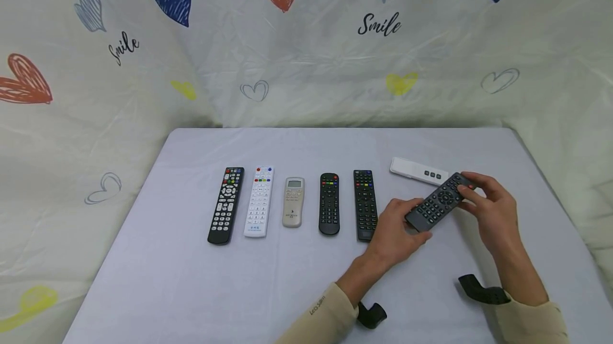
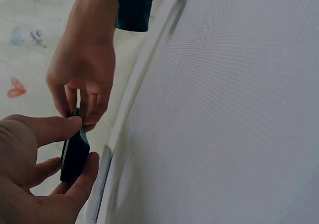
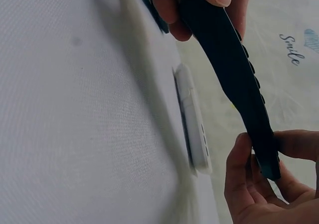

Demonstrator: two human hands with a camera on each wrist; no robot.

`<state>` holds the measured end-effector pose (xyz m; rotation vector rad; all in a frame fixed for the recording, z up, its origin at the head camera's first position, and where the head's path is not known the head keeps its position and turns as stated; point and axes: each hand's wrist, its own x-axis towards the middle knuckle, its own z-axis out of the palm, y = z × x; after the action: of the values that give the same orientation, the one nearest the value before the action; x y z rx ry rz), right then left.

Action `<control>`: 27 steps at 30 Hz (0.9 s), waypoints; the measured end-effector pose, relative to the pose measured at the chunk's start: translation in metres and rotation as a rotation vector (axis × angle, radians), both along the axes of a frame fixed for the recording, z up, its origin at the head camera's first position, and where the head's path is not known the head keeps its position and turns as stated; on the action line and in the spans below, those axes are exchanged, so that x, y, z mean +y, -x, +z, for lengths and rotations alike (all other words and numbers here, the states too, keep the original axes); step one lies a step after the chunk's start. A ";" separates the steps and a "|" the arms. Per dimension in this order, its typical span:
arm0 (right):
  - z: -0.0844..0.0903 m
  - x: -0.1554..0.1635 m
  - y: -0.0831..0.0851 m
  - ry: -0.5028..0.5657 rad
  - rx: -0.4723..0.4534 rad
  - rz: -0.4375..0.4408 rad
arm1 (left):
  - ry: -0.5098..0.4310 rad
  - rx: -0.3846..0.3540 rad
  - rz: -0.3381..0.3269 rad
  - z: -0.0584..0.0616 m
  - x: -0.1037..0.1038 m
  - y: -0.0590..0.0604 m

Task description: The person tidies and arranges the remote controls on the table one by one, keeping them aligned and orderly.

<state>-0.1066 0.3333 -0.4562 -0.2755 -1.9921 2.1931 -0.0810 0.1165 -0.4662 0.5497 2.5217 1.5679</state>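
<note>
Dark grey remote (image 1: 438,203), buttons up, tilted, held above table.

A staged recording setup: heart-printed backdrop sheet (image 1: 306,41) draped behind a cloth-covered table (image 1: 191,280).

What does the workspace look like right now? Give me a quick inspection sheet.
Surface: table under a pale lavender cloth, flat.
Job's things: dark grey remote held above the table by both ends.
Clutter: five remotes in a row, black remote, white remote, beige remote with a screen, short black remote, long black remote; slim white remote lies askew behind the hands.
Hands: left hand grips the near end, right hand pinches the far end.
Cables: nothing seen; black wrist straps only.
Surroundings: backdrop sheet printed with hearts and "Smile".
</note>
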 end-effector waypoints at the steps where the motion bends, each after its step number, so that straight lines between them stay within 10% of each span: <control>1: 0.000 0.000 0.000 -0.010 -0.003 0.004 | 0.002 0.002 0.003 0.000 0.000 0.000; 18: -0.007 -0.006 -0.005 -0.203 -0.032 0.052 | 0.041 -0.009 0.022 -0.003 0.002 -0.010; 27: -0.006 -0.008 -0.001 -0.140 0.001 0.079 | 0.037 0.008 0.009 -0.005 0.001 -0.012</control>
<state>-0.1052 0.3249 -0.4621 -0.1795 -2.1784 2.0849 -0.0687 0.1173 -0.4715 0.5420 2.5560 1.5222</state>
